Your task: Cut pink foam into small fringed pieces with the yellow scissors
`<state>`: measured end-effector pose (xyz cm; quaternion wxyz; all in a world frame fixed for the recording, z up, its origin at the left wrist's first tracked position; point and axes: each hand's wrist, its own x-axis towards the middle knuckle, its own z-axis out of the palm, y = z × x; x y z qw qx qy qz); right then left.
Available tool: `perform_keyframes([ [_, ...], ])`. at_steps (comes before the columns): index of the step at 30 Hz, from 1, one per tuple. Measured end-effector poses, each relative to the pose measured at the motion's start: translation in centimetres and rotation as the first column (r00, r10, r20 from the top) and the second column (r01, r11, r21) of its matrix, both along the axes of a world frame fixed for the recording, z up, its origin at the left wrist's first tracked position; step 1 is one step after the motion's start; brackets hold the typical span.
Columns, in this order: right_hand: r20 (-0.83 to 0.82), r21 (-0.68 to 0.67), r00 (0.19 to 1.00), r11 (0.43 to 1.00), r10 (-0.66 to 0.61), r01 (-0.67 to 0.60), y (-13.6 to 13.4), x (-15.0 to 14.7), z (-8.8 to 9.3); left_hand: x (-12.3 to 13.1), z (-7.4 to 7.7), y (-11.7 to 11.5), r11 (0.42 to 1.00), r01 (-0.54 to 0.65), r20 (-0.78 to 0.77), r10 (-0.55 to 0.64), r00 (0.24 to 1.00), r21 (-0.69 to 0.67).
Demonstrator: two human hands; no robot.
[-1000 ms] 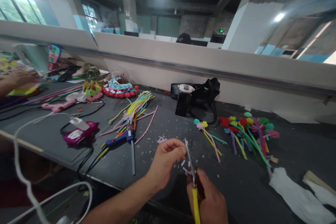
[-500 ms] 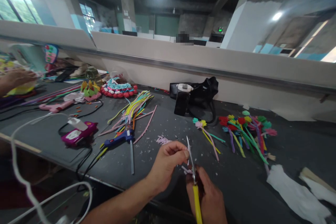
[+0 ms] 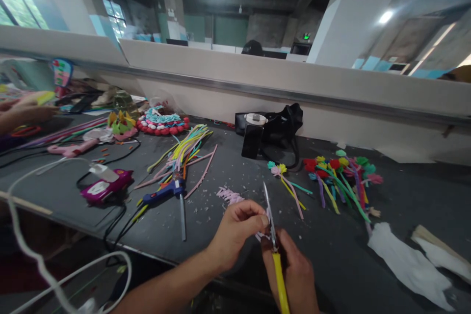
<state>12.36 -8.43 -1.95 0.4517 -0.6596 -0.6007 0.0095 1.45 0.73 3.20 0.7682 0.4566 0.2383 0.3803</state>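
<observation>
My left hand (image 3: pixel 239 230) is closed in a pinch, its thumb and forefinger right beside the scissor blades. A short pale pink chenille stem piece (image 3: pixel 268 214) shows at those fingertips, mostly hidden. In my right hand (image 3: pixel 292 267) is a pair of scissors with yellow handles (image 3: pixel 281 284), the blades pointing up and away from me. A few more cut pink bits show under the blades, between the hands. Just beyond my left hand lies a small heap of cut pink chenille pieces (image 3: pixel 230 195), with tiny scraps scattered round it.
Left of my hands lie a blue glue gun (image 3: pixel 164 192), a bundle of chenille stems (image 3: pixel 189 149) and a purple power strip (image 3: pixel 106 186). Chenille flowers (image 3: pixel 338 169) lie to the right, near a white cloth (image 3: pixel 408 265). A phone (image 3: pixel 252 141) leans by a black bag (image 3: pixel 285 125). A co-worker's hand (image 3: pixel 27 115) is far left.
My left fingertips have come up against the scissor blades. The view has shifted slightly, and the co-worker's hand at far left has changed position.
</observation>
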Motion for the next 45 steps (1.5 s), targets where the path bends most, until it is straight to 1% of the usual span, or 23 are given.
perform_keyframes([
  [2,-0.032,-0.008,0.999,1.000,-0.024,0.024,0.1,-0.1,0.3,0.0,0.1,0.0,1.000,-0.003,-0.001,0.003,1.000,-0.011],
  [6,-0.121,-0.065,0.990,0.996,-0.076,0.069,0.3,-0.1,0.8,0.0,0.1,0.2,0.999,-0.005,-0.004,0.004,1.000,-0.053],
  [10,-0.148,-0.071,0.989,0.997,-0.030,0.019,0.5,-0.1,0.5,0.0,-0.1,0.4,0.995,-0.006,-0.001,0.006,1.000,-0.098],
  [15,-0.127,-0.045,0.991,0.998,0.042,-0.048,0.4,-0.2,-0.1,0.0,0.0,0.5,0.993,0.002,0.072,0.007,0.997,-0.119],
  [18,-0.131,-0.083,0.990,0.995,0.052,-0.063,0.4,-0.3,-0.3,0.0,0.1,0.5,0.992,0.010,0.085,0.000,0.996,-0.122],
  [21,-0.153,-0.103,0.987,0.992,0.056,-0.073,0.3,-0.4,-0.3,0.0,0.1,0.5,0.992,0.016,0.099,-0.004,0.995,-0.125],
  [27,-0.145,-0.069,0.984,0.990,0.109,-0.119,0.2,-0.3,0.1,0.0,-0.1,0.5,0.987,0.046,0.141,-0.024,0.990,-0.156],
  [31,-0.151,-0.055,0.984,0.993,0.098,-0.107,0.3,-0.3,0.2,0.0,-0.3,0.6,0.991,0.032,0.110,-0.018,0.994,-0.129],
  [36,-0.145,-0.032,0.986,0.996,0.077,-0.082,0.4,-0.5,-0.2,-0.1,-0.3,0.7,0.993,0.018,0.081,-0.008,0.997,-0.115],
  [40,-0.161,-0.065,0.986,0.996,0.050,-0.061,0.2,-0.5,-0.3,-0.1,-0.2,0.6,0.993,0.019,0.082,-0.009,0.997,-0.119],
  [45,-0.191,-0.099,0.979,0.991,0.072,-0.092,0.2,-0.5,0.5,-0.1,-0.2,0.5,0.992,0.030,0.111,-0.015,0.994,-0.126],
])
